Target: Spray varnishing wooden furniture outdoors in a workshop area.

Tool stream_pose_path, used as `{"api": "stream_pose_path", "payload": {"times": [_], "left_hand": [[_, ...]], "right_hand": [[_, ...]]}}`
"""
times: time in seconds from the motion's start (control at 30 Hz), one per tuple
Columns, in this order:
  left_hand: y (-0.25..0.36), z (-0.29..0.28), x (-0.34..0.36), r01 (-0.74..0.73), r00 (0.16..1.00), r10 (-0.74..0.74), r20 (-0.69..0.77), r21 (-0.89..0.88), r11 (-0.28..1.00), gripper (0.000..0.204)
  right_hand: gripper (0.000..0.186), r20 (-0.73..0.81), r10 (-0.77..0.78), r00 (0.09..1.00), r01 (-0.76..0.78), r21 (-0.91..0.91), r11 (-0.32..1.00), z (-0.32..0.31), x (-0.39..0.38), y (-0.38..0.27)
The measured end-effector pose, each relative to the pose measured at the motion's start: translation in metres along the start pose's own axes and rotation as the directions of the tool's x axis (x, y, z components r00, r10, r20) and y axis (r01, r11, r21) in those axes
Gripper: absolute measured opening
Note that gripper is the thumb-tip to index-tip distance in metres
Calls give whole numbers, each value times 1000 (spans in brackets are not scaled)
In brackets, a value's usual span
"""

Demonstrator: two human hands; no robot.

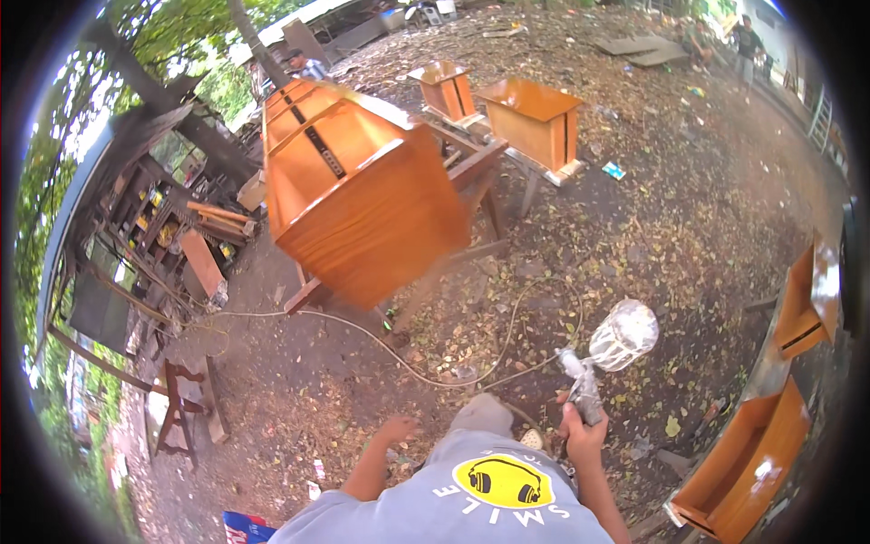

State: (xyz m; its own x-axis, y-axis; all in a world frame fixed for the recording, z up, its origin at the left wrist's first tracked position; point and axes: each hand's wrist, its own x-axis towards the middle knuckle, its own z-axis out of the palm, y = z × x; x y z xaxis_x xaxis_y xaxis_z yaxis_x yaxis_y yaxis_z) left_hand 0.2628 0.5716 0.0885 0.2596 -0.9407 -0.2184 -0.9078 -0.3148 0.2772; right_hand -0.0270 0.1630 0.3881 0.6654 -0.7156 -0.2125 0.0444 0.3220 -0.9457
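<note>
The right grip (584,433) is curled closed around the handle of a grey, coated spray gun (587,392), with the fingers wrapped round it. The left grip (396,430) hangs over the ground with its fingers loosely spread and slightly blurred, touching nothing. Joined to the gun at its upper right is a round cup (625,334) streaked with white. A thin pale hose (426,379) crosses the ground in loops near the gun; where it meets the gun cannot be made out. Just below the hands, the wearer's grey shirt (408,508) carries a yellow oval emblem (503,479) with black marks, and white capital lettering curves around it. At the lower edge, left of the shirt, sits a blue packet (246,528) with red and white on it, its printing too cut off to read. Ahead, a long orange-brown cabinet (367,218) lies on a wooden stand (489,213), its divided open side upward and a dark slotted strip inside. Beyond are two smaller wooden units (535,127), and a blue-and-white wrapper (613,170) lies near the closer one, its print too small to read. At the right are two more open wooden boxes (748,467).
</note>
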Motion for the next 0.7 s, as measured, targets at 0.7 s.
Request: {"api": "stream_pose_path", "payload": {"times": [0.7], "left_hand": [[96,-209,361,679,734,-572,366,-404,613,40]], "right_hand": [[21,-299,-66,952,30,-124,992,-146,288,-18]]}}
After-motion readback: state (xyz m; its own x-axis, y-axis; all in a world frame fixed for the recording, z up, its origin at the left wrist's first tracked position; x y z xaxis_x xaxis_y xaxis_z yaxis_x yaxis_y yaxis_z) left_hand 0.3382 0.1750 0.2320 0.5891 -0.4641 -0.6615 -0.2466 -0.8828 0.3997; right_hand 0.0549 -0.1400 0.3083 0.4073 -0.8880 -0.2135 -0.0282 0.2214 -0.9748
